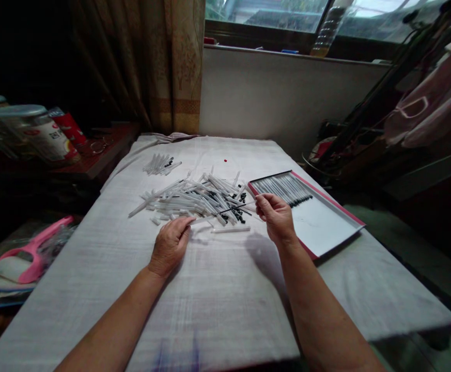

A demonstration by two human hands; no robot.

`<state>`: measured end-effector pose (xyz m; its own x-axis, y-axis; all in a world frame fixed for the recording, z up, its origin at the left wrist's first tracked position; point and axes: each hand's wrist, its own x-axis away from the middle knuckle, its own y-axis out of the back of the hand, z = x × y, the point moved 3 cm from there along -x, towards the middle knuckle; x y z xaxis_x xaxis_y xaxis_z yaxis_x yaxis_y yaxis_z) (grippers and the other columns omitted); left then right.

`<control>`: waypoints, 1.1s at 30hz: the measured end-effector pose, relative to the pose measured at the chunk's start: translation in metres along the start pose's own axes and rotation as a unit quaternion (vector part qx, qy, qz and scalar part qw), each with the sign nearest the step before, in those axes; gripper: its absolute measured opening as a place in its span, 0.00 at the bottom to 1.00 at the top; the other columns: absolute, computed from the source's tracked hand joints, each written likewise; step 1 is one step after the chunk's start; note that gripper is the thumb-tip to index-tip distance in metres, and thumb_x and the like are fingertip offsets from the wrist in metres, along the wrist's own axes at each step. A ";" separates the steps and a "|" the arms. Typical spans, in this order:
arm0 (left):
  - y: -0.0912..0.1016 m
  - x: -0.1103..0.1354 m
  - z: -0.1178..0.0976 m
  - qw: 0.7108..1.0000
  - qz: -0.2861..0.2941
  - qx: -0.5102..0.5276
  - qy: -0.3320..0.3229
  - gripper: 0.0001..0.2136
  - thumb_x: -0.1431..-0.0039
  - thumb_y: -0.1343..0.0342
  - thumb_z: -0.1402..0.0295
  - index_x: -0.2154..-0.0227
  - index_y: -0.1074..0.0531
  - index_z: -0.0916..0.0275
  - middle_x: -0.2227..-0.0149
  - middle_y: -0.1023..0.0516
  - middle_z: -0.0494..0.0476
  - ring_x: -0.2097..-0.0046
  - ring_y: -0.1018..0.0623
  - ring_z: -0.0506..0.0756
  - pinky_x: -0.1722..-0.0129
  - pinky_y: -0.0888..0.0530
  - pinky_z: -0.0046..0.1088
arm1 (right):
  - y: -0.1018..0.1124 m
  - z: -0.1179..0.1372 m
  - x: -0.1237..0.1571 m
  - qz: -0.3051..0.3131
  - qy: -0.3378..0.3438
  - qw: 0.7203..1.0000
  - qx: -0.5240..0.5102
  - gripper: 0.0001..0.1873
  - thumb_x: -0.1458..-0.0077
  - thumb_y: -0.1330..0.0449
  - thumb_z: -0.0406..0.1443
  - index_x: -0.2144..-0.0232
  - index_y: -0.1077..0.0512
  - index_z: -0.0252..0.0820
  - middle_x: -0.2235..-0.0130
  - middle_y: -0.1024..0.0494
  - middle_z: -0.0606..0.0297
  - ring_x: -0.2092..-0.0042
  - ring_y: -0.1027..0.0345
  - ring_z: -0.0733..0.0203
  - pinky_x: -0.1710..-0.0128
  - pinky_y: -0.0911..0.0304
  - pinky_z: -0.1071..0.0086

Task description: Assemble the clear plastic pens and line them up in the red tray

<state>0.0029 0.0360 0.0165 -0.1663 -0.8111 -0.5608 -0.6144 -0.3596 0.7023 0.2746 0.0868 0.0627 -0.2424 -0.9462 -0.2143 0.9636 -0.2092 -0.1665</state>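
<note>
Head view: both hands are pinched on slim pieces, the left hand gripping what looks like a clear tube at its near end, the right hand nipping a thin rod between thumb and forefinger. Work appears well short of finished: right of the right-hand grip, a row of filled pieces lies side by side in the far part of a shallow box, which I take as the done share, while a large heap of clear tubes and dark rods just beyond the two grips seems to be what is left, with black caps at its right side and a small cluster farther beyond the left hand. The rod spans the gap between the hands, its long axis running crosswise and rising slightly toward the right grip, its dark stretch pointing at the left hand. The tube lies nearly in line with it, pointing rightward from the left fingertips; whether the rod's end is already inside it, I cannot tell.
</note>
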 end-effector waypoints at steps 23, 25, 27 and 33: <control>-0.003 0.003 -0.005 0.999 0.031 -0.018 -0.023 0.13 0.35 0.52 0.69 0.52 0.27 0.59 0.56 0.19 0.59 0.56 0.21 0.57 0.54 0.26 0.38 | -0.032 -0.021 0.020 0.189 -0.036 0.974 0.116 0.17 0.54 0.35 0.47 0.71 0.21 0.39 0.73 0.21 0.62 0.76 0.33 0.65 0.75 0.36 0.70; -0.003 0.003 -0.005 0.999 0.026 -0.014 -0.023 0.13 0.35 0.52 0.69 0.52 0.27 0.60 0.56 0.19 0.59 0.56 0.21 0.57 0.54 0.26 0.38 | -0.034 -0.024 0.021 0.231 -0.029 0.960 0.154 0.18 0.50 0.39 0.46 0.64 0.21 0.39 0.70 0.19 0.61 0.75 0.31 0.64 0.73 0.35 0.69; -0.002 0.003 -0.006 1.000 0.016 -0.007 -0.022 0.13 0.35 0.52 0.69 0.52 0.27 0.60 0.56 0.19 0.59 0.56 0.21 0.57 0.54 0.26 0.38 | -0.025 -0.024 0.017 0.203 0.001 0.950 0.235 0.17 0.46 0.43 0.43 0.60 0.22 0.40 0.68 0.19 0.60 0.73 0.29 0.63 0.70 0.34 0.68; 0.000 0.002 -0.006 1.000 0.001 0.012 -0.019 0.13 0.35 0.54 0.68 0.52 0.27 0.59 0.55 0.20 0.58 0.55 0.21 0.56 0.53 0.25 0.35 | 0.004 -0.020 0.005 0.141 0.019 0.789 0.598 0.10 0.46 0.41 0.39 0.66 0.20 0.46 0.65 0.17 0.62 0.64 0.25 0.57 0.63 0.37 0.68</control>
<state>0.0077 0.0318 0.0182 -0.1969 -0.7935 -0.5758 -0.6328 -0.3458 0.6928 0.2751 0.0861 0.0418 0.0193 -0.9933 -0.1137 0.3924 -0.0970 0.9147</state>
